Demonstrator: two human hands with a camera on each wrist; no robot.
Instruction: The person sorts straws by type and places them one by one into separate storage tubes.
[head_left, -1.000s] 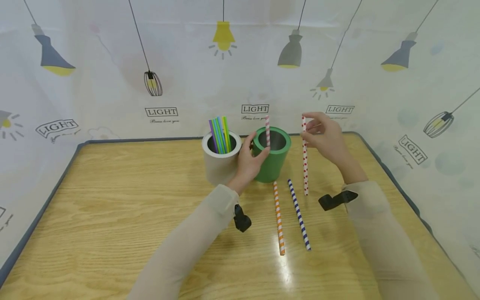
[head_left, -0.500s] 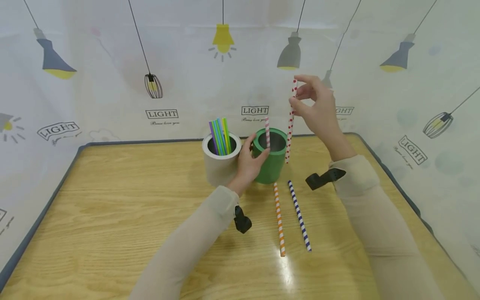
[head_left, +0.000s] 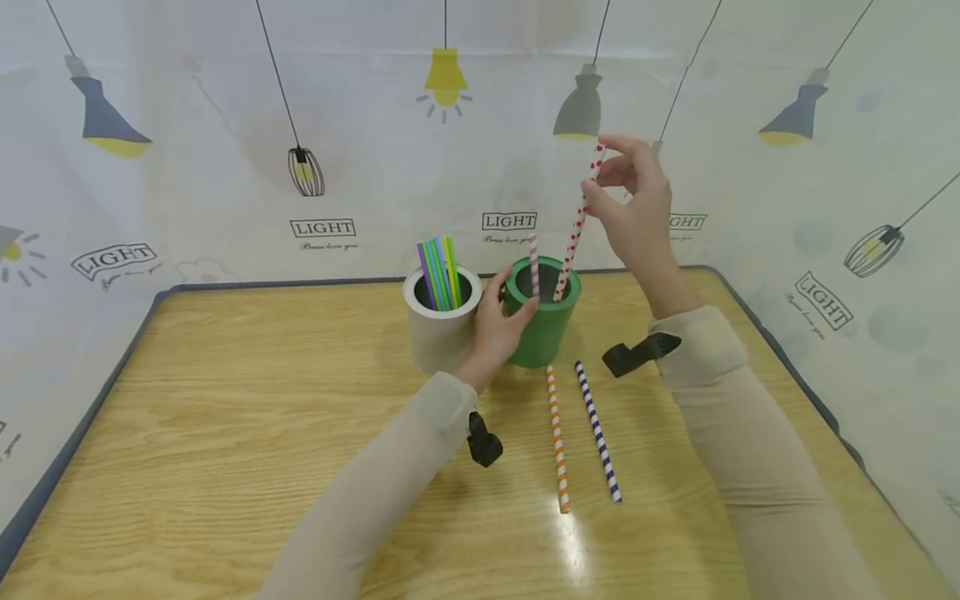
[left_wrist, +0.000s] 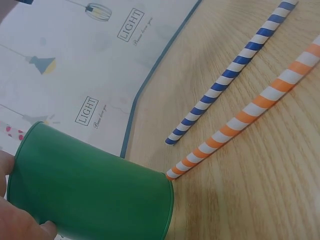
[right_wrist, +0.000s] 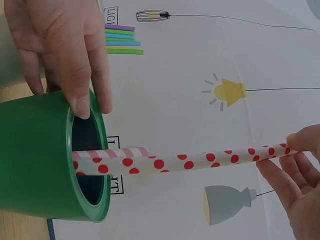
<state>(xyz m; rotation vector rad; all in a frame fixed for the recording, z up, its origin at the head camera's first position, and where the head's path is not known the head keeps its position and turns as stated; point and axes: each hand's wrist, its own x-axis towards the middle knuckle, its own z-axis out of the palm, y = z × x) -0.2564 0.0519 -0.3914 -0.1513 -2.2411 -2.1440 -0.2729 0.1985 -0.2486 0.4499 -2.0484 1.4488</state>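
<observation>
My right hand (head_left: 637,204) pinches a white paper straw with red dots (head_left: 576,229) near its top. The straw leans, its lower end inside the mouth of a green cup (head_left: 542,333). A pink-and-white striped straw (right_wrist: 135,152) also stands in that cup, partly hidden by its wall. My left hand (head_left: 498,329) grips the cup at its left side, thumb in front and fingers at the rim. On the table before the cup lie an orange-and-white striped straw (left_wrist: 250,111) and a blue-and-white striped straw (left_wrist: 230,74).
Left of the green cup stands a white cup (head_left: 438,337) with several coloured straws (head_left: 441,271) in it. The wooden table (head_left: 225,417) ends at a backdrop (head_left: 375,125) printed with lamps, behind and at both sides.
My right hand has lifted the red-dotted straw from beside the green cup, up and to the left, and its lower end has entered the cup. My left hand has stayed on the cup.
</observation>
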